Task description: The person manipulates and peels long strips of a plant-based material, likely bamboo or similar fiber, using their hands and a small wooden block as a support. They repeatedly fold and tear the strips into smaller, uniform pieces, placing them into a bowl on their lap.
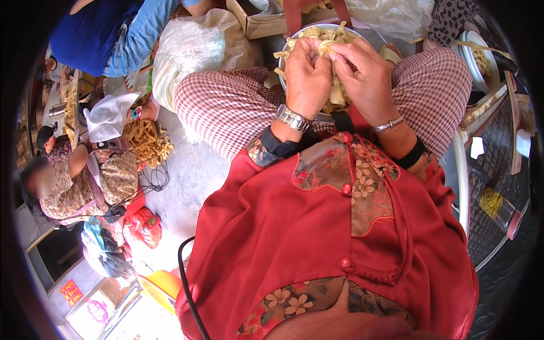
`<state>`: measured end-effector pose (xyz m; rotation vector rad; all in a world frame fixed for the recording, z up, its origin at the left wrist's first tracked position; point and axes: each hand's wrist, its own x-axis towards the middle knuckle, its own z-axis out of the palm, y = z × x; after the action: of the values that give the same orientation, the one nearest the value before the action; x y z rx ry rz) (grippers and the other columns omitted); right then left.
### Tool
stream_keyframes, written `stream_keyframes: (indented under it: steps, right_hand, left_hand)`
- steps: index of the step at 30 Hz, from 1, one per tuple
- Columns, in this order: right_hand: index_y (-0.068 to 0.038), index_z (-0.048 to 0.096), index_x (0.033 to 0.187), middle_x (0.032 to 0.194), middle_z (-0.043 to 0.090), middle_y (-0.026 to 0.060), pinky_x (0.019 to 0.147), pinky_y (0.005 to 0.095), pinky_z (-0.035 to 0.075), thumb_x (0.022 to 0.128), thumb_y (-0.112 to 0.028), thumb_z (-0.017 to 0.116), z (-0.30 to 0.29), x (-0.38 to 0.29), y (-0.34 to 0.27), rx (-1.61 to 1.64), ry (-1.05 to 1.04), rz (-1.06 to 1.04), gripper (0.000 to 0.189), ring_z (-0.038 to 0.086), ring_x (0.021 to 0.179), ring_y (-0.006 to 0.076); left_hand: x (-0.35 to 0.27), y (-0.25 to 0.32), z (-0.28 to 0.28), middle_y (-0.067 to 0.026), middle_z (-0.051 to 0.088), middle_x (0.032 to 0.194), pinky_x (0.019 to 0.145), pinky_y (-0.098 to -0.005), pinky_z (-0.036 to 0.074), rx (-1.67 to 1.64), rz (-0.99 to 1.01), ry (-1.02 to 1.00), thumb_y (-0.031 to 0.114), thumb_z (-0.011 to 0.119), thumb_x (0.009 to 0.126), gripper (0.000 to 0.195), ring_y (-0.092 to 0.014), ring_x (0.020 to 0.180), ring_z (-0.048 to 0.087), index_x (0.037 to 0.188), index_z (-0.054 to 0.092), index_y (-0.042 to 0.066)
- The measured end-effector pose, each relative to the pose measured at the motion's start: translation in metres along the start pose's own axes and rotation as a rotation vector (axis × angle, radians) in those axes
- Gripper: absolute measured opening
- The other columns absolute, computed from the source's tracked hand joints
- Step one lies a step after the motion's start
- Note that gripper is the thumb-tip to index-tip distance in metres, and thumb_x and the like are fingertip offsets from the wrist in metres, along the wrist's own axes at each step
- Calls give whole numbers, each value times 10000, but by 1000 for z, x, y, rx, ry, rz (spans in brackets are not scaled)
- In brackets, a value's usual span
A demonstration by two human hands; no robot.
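Observation:
A pale yellow strip [326, 46], apparently tofu skin, is pinched between the fingertips of my two hands, bent into a loop or knot. My left hand [308, 78] grips it from the left, with thumb and fingers close together. From the other side, my right hand [365, 78] holds it between thumb and forefinger. Both hands are above a round white-rimmed basin [306, 29] between my knees. Many folded or knotted strips [338, 94] fill the basin, some jutting over its left rim. My hands and forearms hide part of its contents.
A clear plastic bag [191, 46] lies against my left knee, near a cardboard box [265, 26]. At left, loose strips [146, 142] are heaped on the floor beside a seated person [97, 180]. To my right are a white bucket [495, 78] and a lidded jar [497, 208].

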<state>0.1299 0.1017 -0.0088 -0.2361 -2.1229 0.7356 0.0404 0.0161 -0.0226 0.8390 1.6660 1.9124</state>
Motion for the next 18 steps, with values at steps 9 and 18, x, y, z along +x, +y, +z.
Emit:
stream_keyframes:
  steps: [9,18]
  right_hand:
    - [-58,589,930,754,531,117,614,376,469,791,-82,533,-5,-2,-2,-161,-244,-67,152,562,704,307]
    - [1,565,981,762,572,0,573,192,451,862,-91,573,-27,8,24,772,-467,558,150,537,634,54]
  left_hand:
    - [-4,-3,-5,-33,585,765,531,-188,460,167,1,29,-71,499,817,111,-57,615,551,919,515,-27]
    - [-9,15,0,-69,593,771,522,-199,492,126,-5,-135,-94,458,812,120,-105,631,625,914,480,-35]
